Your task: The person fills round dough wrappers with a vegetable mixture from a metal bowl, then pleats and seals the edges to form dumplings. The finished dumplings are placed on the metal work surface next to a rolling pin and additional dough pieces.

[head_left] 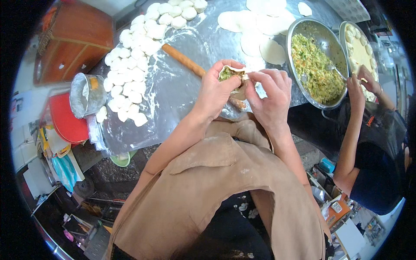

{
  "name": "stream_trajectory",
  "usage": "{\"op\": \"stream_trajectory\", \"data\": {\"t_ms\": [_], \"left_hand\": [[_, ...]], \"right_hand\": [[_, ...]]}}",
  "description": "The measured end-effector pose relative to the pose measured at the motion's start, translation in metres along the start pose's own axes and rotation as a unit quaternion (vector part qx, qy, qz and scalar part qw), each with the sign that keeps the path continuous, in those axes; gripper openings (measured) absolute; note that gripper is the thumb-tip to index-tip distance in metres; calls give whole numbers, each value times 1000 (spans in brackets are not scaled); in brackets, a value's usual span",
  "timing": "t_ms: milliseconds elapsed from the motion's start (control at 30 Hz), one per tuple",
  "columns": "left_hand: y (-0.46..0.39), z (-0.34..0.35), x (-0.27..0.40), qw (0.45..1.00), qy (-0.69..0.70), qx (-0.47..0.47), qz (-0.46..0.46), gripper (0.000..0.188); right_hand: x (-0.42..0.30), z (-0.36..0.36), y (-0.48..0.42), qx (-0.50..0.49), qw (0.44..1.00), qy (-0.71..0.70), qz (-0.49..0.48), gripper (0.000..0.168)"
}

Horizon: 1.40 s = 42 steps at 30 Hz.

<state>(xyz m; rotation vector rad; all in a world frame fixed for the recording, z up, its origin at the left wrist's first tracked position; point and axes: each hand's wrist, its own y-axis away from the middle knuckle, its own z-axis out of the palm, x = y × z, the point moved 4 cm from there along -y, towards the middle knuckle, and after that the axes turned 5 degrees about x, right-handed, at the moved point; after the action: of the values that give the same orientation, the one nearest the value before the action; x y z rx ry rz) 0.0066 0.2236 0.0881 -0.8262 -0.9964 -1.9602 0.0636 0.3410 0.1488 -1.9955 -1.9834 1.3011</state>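
A round dough wrapper point(240, 94) with chopped vegetable filling point(227, 73) is held up between my two hands above the front edge of the metal table. My left hand point(214, 87) cups it from the left, the thumb over the filling. With thumb and fingertips, my right hand point(271, 94) pinches the wrapper's right edge. Behind and beneath them lies a wooden rolling pin point(183, 60), partly hidden by my hands. Rolled wrappers point(272, 52) lie overlapping beyond my right hand. To their right stands a steel bowl point(294, 76) of chopped vegetable filling with a spoon point(338, 71) in it.
Many dough balls point(130, 71) cover the floured metal table point(182, 84) at left. A metal pot point(87, 96) stands at the left edge, near a red stool seat point(69, 117). At right, a co-worker's hands point(360, 83) are over a round tray point(360, 53) bearing shaped dough pieces.
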Motion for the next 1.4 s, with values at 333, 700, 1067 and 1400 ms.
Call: {"op": "stream_trajectory", "data": {"t_ms": [333, 700, 1067, 1400], "left_hand": [[6, -1, 20, 983, 137, -57, -110, 36], [-7, -8, 11, 993, -100, -49, 25, 30], [6, -12, 9, 957, 239, -130, -98, 47], [-3, -17, -17, 1000, -3, 12, 0, 30]], "right_hand": [[8, -3, 4, -2, 1000, 2, -29, 17], [-3, 1, -2, 5, 999, 15, -31, 23], [12, 7, 3, 15, 974, -185, 132, 14], [16, 29, 14, -10, 989, -130, 66, 13]]}}
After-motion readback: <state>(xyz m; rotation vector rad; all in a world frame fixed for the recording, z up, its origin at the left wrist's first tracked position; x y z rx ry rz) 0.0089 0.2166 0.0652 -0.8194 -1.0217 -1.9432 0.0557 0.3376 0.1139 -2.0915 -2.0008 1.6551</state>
